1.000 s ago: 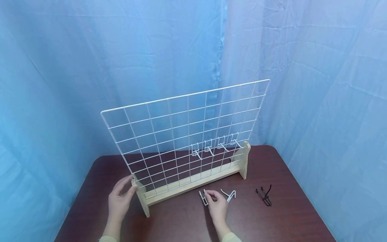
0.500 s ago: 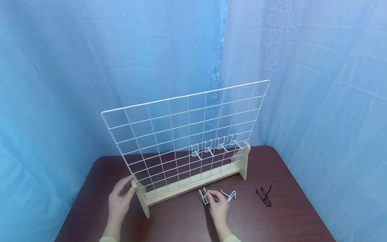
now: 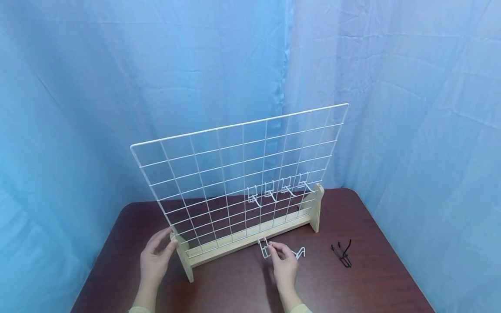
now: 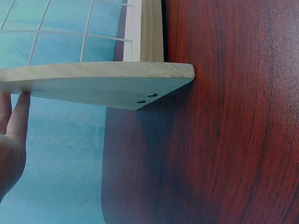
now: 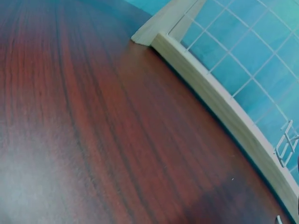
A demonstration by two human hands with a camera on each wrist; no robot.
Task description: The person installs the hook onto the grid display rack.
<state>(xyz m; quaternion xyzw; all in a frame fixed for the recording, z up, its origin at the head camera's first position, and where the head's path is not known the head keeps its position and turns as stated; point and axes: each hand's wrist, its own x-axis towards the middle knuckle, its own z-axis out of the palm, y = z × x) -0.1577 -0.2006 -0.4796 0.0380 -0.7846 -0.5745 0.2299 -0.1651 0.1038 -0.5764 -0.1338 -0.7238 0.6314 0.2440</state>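
Observation:
In the head view, my left hand (image 3: 154,256) holds the upper part of the left wooden side of a stand (image 3: 242,245), thumb and fingers at its edge. The stand carries a white wire grid panel (image 3: 219,174). My right hand (image 3: 284,265) pinches a white wire hook (image 3: 263,251) between thumb and finger, just in front of the stand's base bar. The right wrist view catches this hook (image 5: 286,144) at its right edge, with the hand mostly out of frame. In the left wrist view, fingertips (image 4: 21,100) touch the wooden side panel (image 4: 103,88).
Several white hooks (image 3: 270,191) hang in a row on the right half of the grid. Another white hook (image 3: 300,253) lies on the table (image 3: 375,278) behind my right hand, partly hidden. A black hook (image 3: 343,255) lies farther right. Blue curtains (image 3: 195,65) surround the table.
My right hand has raised the white hook slightly toward the stand's base bar, tilting its prongs upward. The left hand and the stand stay practically in place.

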